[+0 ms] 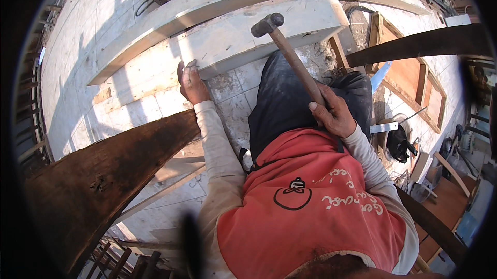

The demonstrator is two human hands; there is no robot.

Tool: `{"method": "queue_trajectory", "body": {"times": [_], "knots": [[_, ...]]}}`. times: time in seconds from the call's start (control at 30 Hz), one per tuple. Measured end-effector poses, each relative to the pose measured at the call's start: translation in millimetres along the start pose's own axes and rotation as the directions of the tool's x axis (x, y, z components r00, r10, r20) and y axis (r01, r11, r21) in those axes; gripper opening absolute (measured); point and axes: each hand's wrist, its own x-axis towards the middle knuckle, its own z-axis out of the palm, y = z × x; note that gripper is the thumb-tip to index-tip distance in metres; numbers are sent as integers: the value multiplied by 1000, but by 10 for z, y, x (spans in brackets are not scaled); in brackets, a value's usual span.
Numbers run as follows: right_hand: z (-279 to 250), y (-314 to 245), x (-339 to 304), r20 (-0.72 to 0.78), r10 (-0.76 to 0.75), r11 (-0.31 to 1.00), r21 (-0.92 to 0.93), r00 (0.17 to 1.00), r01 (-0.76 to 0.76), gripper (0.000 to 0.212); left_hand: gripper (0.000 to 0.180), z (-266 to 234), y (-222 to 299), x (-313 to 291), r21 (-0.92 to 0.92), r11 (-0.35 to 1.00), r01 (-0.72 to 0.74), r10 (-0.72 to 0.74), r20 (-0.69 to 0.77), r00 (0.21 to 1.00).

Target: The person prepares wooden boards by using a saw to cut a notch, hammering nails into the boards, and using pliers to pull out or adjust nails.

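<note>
In my right hand (334, 112) is a ball-peen hammer (296, 64), gripped by the lower part of its wooden handle. Its metal head points up and away from me, over the pale wooden beam (269, 27). My left hand (193, 84) rests at the beam's near left end, its fingers curled in against the wood. Whether those fingers pinch a small piece or only the wood's edge, I cannot tell. A flat pale board (140, 79) lies under my left fingers and runs out to the left.
A long narrow plank (155, 33) lies beyond the beam. Dark curved timbers stand at the left (119, 160) and the right (424, 46). To the right are a wooden frame panel (409, 66), a blue saw blade (380, 76) and a black bag-like object (399, 144). Pale tiles cover the floor (228, 84).
</note>
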Motion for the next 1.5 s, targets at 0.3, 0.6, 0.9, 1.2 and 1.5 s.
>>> {"method": "queue_trajectory", "body": {"times": [0.3,0.6,0.9,1.2,1.5], "knots": [[509,-156,640,277,-222,855,-406,935,323,43,22,57,103,-79,479,836,-266,260,81,962],[803,-263,916,273,-363,757,-471,891,453,34,22,-19,-193,-9,494,808,-322,304,119,945],[749,-482,887,256,-357,842,-327,898,428,31,23,7,49,-57,568,675,-472,461,175,870],[807,-99,989,309,-150,830,-477,939,289,36,21,42,-68,-2,597,666,-448,440,170,882],[396,-20,665,112,-79,963,-247,991,104,38,48,-30,-437,161,-250,968,6,-72,-255,964]]}}
